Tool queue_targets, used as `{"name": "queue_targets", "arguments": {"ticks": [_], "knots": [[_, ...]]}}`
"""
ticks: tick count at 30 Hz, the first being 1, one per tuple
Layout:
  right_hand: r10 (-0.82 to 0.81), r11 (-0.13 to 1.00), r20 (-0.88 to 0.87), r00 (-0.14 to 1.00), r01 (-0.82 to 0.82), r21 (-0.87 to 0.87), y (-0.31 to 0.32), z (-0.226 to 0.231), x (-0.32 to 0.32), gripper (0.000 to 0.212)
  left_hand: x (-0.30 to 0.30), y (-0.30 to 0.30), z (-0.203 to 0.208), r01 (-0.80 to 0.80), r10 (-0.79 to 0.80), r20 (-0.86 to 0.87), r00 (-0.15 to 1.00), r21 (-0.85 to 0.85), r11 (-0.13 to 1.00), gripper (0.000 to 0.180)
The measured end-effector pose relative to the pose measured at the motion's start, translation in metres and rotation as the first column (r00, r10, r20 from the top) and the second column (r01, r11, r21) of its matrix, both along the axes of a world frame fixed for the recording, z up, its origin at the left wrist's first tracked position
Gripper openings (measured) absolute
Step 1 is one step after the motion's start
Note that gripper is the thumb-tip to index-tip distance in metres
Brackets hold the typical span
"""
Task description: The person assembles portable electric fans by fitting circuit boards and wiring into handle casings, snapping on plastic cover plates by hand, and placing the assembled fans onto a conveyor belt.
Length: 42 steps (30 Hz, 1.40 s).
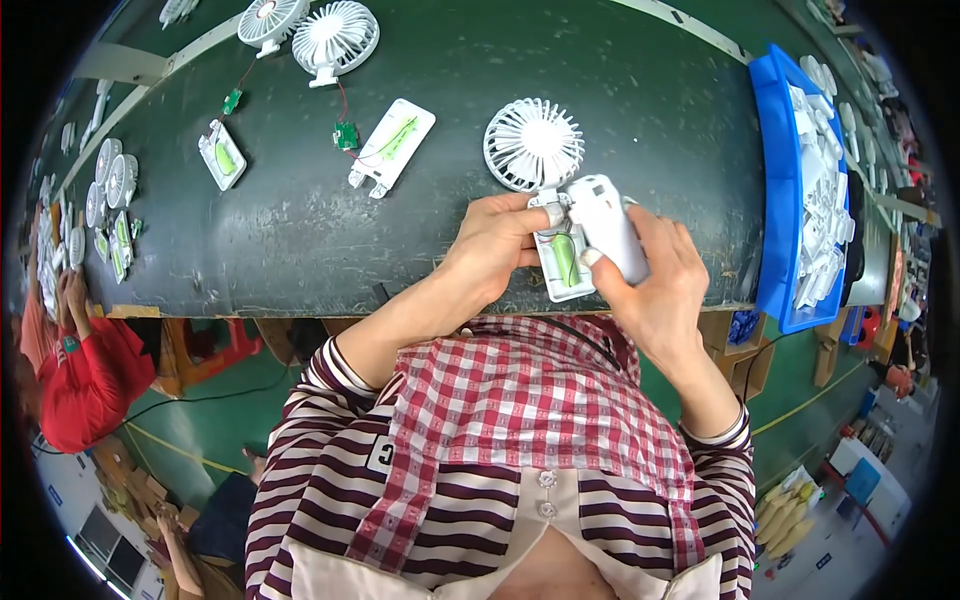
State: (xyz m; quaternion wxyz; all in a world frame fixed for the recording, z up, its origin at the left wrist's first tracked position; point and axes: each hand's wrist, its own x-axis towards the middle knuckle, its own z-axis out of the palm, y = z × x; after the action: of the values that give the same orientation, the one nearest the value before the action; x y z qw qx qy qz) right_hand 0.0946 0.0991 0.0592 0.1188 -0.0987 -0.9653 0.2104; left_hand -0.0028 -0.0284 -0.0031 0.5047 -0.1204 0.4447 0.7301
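My left hand grips the open handle half of a small white fan, its thumb pressed near the top of the housing. Inside that half lie a green battery and thin dark wires. The round fan head rests just beyond, joined at the handle's upper end. In my right hand is a smooth white handle cover, tilted beside the open half and overlapping its right edge. The fingers wrap the cover's right side while the thumb lies at its lower left.
A blue bin full of white plastic parts stands at the right. Farther left on the green bench lie an opened handle with its green circuit board, a smaller one, and fan heads. A co-worker in red sits far left.
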Motion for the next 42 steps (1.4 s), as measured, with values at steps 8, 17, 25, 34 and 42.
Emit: {"name": "queue_targets", "arguments": {"ticks": [8, 17, 25, 34, 42], "knots": [[-0.014, 1.000, 0.082, 0.997, 0.012, 0.017, -0.016, -0.001, 0.002, 0.045, -0.004, -0.002, 0.000, -0.029, 0.023, 0.071, 0.997, 0.092, 0.995, 0.034], [0.014, 1.000, 0.112, 0.994, -0.014, 0.001, -0.022, -0.012, -0.009, 0.047, -0.003, -0.005, 0.003, -0.019, 0.012, 0.064, 0.998, 0.104, 0.994, 0.039], [0.039, 0.998, 0.090, 0.995, -0.043, 0.052, -0.023, -0.016, -0.013, 0.049, -0.004, -0.002, 0.000, -0.033, 0.026, 0.061, 0.998, 0.121, 0.992, 0.038], [0.084, 0.986, 0.086, 0.993, -0.096, 0.137, -0.024, -0.021, -0.012, 0.051, -0.002, -0.002, -0.007, 0.021, -0.024, 0.030, 0.999, 0.108, 0.994, 0.038], [0.101, 0.977, 0.098, 0.990, -0.117, 0.176, -0.024, -0.022, -0.013, 0.051, -0.002, 0.002, -0.003, 0.044, -0.045, -0.033, 0.998, -0.035, 0.998, 0.028]]}}
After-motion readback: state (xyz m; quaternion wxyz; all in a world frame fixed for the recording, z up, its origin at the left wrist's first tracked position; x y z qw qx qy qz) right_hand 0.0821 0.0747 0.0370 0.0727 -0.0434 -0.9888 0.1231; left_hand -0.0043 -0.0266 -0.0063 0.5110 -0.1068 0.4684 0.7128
